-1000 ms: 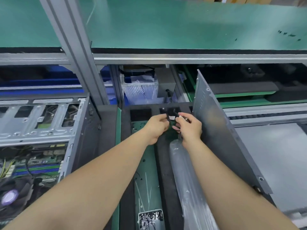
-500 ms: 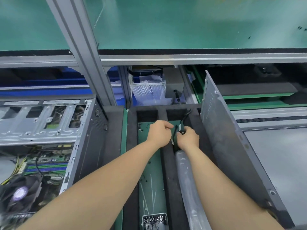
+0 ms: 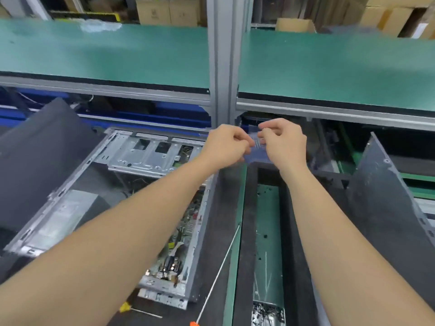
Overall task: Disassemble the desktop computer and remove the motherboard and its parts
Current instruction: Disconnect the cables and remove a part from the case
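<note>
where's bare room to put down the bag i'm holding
Free: the green mat strip between the black foam walls, ahead of the metal screw tray. Crowded: the open grey computer case, full of boards.

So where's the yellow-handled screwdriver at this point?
In the head view it lies low and left of centre: the yellow-handled screwdriver rests on the dark mat just in front of the open computer case, untouched by both hands.

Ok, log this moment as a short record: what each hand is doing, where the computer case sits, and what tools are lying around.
left hand: pinching one edge of a small translucent bag
right hand: pinching the other edge
bag contents: too blurred to tell
computer case: open, lying left of the foam tray
tools: yellow-handled screwdriver and orange-handled screwdriver near the bottom edge
</note>
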`<state>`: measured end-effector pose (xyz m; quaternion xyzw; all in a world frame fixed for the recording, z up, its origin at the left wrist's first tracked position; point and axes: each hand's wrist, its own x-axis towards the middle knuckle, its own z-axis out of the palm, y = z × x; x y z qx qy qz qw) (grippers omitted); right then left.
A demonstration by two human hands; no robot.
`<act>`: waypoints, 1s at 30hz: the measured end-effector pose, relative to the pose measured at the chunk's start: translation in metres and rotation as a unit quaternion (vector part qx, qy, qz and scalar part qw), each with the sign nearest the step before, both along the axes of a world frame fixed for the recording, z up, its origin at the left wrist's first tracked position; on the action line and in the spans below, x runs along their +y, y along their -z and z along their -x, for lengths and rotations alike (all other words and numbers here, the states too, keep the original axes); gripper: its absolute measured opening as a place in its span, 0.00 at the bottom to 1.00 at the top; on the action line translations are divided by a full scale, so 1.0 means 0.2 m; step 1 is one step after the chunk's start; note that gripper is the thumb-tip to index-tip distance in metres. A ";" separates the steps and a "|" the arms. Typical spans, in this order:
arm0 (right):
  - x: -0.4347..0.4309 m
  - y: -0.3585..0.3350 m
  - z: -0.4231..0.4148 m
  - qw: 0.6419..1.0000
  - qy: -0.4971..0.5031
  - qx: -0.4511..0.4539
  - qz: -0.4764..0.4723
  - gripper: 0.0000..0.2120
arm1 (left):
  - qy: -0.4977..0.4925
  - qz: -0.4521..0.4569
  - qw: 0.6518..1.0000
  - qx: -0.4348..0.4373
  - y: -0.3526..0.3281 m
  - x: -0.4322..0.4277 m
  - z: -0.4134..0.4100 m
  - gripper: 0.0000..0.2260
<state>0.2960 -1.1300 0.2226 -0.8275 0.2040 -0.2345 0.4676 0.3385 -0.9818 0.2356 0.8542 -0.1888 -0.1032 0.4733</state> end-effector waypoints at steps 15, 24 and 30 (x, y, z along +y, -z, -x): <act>1.33 -0.05 -0.21 0.969 -0.228 0.094 -0.027 0.06 | 0.001 -0.141 0.988 0.068 0.05 1.41 -0.10 0.07; 1.45 0.18 -0.19 0.939 -0.244 0.238 0.039 0.12 | 0.066 -0.230 0.968 -0.081 0.23 1.49 -0.25 0.10; 1.51 0.28 -0.24 0.844 -0.303 0.395 0.198 0.17 | 0.038 -0.258 0.964 -0.046 0.36 1.51 -0.27 0.18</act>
